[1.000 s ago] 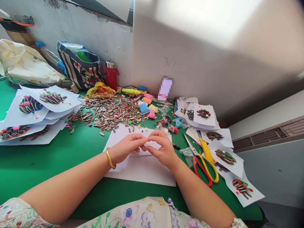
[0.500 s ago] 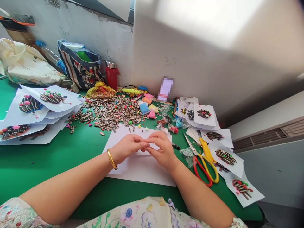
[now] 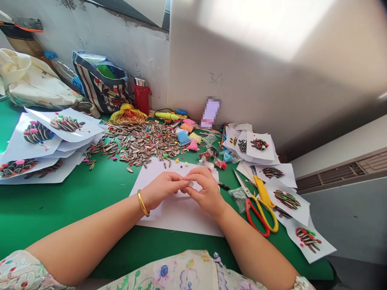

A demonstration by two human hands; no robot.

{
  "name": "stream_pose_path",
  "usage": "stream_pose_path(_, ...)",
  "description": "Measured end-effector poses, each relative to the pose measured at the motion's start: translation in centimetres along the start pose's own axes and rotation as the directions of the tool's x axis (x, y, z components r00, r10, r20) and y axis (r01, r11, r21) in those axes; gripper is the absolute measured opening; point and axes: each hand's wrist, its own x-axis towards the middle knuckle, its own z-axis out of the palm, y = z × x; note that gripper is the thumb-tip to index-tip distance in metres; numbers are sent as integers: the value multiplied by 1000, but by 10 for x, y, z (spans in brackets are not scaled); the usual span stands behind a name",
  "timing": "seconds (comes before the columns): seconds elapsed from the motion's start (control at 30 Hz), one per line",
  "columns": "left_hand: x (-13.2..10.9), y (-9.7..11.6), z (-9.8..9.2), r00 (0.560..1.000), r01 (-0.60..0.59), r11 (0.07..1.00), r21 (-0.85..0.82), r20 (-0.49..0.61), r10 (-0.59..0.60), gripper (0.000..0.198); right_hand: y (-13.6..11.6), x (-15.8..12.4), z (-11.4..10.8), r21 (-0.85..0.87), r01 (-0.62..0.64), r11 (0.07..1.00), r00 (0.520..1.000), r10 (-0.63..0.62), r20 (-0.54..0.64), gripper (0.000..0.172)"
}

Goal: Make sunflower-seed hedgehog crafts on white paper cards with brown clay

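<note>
One small white lump (image 3: 190,184), partly covered, pinched between left hand (image 3: 163,189) and right hand (image 3: 209,193), thumbs and fingers closed in; neither nearer. Long axis: cannot tell. Location: above white paper (image 3: 187,219), toward its far edge.

White lump (image 3: 190,184): mostly hidden by the fingers of the left hand (image 3: 160,188) and right hand (image 3: 207,191); full shape cannot be made out.
White paper (image 3: 184,217): partly covered by both hands.
Black pen (image 3: 223,185): one end hidden by the right hand.
Small balls on the paper (image 3: 181,166): too small for their material to be told.
Upright panel (image 3: 211,112): blurred into coarse squares; content unreadable.
Left stack of pictures (image 3: 75,136): lower sheets largely covered; cut off by the left edge.
Cream bag (image 3: 39,86): cut off likewise.
Clear bottle (image 3: 63,70): partly concealed behind bags.
Floral garment (image 3: 181,274): cropped below.
</note>
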Motion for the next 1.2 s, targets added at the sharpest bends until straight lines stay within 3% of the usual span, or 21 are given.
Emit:
stream_pose_path(0.23, 1, 0, -2, 1000, -28, 1000, 6, -10, 28, 34, 3, 0, -2, 18, -31, 999, 999, 32, -7, 21)
stream_pose_path(0.37, 1, 0, -4, 1000, -15, 1000, 9, -3, 15, 35, 4, 0, -3, 37, -28, 999, 1000, 29, -11, 14)
stream_pose_path(0.5, 1, -1, -4, 999, -28, 999, 18, -26, 28, 33, 5, 1, -5, 37, -58, 998, 998, 59, -17, 24)
stream_pose_path(0.67, 3, -1, -5, 999, -36, 998, 53, -33, 38, 33, 6, 2, -7, 70, -89, 994, 996, 90, -1, 11)
stream_pose_path(0.87, 2, 2, -4, 991, -89, 991, 100, -93, 98, 33, 4, 3, -7, 127, -160, 979, 986, 164, -16, 16)
stream_pose_path(0.97, 2, 3, -3, 985, -130, 977, 167, -86, 146, 34, 3, 4, -7, 165, -176, 971, 983, 182, -21, 8)
stream_pose_path(1.2, 4, -5, -3, 942, -187, 864, 467, -163, 292, 28, 3, 3, -3, 210, -323, 923, 943, 331, -3, 12)
